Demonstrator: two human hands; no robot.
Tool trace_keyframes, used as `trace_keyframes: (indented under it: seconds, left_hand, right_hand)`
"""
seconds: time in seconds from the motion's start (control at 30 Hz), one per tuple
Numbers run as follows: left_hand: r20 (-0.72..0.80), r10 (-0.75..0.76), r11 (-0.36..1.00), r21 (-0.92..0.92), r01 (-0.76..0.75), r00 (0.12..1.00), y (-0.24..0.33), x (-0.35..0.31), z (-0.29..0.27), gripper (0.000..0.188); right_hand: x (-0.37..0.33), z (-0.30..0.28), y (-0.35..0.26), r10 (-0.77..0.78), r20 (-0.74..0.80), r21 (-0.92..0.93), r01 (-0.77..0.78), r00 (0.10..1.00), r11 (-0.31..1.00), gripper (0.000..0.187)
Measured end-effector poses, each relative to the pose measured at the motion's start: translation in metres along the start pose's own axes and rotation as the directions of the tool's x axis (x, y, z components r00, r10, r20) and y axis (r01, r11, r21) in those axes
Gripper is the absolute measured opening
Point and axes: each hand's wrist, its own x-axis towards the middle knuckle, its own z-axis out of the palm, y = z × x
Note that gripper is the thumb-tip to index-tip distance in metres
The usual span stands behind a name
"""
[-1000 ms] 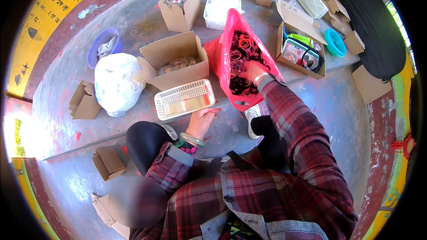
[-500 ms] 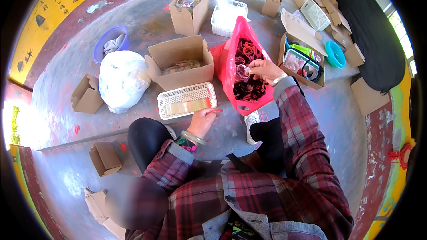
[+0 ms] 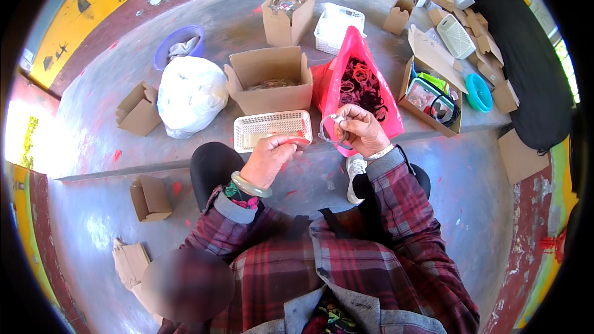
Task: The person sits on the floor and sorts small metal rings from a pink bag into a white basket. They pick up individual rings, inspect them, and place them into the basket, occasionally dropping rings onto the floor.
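My right hand (image 3: 366,131) is closed in a pinch on a thin dark loop (image 3: 324,131) that looks like a hair tie with a small pale piece on it. It is in front of the pink plastic bag (image 3: 394,110), which stands open and holds many dark red and pink hair ties (image 3: 362,83). My left hand (image 3: 265,159) is closed on a small flat red strip (image 3: 299,141), near the front edge of a white perforated basket (image 3: 272,117). Pale and red flat pieces lie in that basket, partly behind my left hand.
Behind the basket stands an open cardboard box (image 3: 278,99) with clear-wrapped items. A stuffed white bag (image 3: 192,96) and a purple basin (image 3: 162,55) are at the left. At the right are a box of mixed things (image 3: 427,108), a turquoise basin (image 3: 478,93) and more cartons.
My right hand has come out of the pink bag toward me, bringing the loop with it. My left hand, still on the red strip, has shifted slightly. The whole view has tilted.
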Motion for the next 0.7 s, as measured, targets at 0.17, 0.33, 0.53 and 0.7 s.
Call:
trace_keyframes:
  seconds: [0.17, 0.33, 0.53, 0.7]
  left_hand:
    - [0.098, 0.131, 0.970, 0.191, -0.148, 0.987, 0.027, -0.020, 0.013, 0.023]
    - [0.167, 0.120, 0.968, 0.199, -0.153, 0.979, 0.021, -0.022, 0.025, 0.023]
    - [0.148, -0.020, 0.983, 0.182, -0.007, 0.989, 0.011, -0.018, 0.038, 0.023]
    - [0.111, -0.074, 0.997, 0.003, 0.074, 0.991, -0.009, -0.010, 0.035, 0.025]
  right_hand:
    - [-0.004, 0.012, 0.008, -0.023, 0.049, -0.111, 0.028, 0.999, 0.993, 0.015]
    - [-0.005, 0.022, 0.014, -0.105, 0.106, -0.162, 0.122, 0.989, 0.979, 0.015]
    - [-0.016, 0.035, 0.016, 0.023, 0.103, -0.016, -0.021, 0.994, 1.000, 0.018]
    - [-0.010, 0.026, 0.025, -0.035, -0.019, 0.184, 0.038, 0.999, 0.982, 0.011]
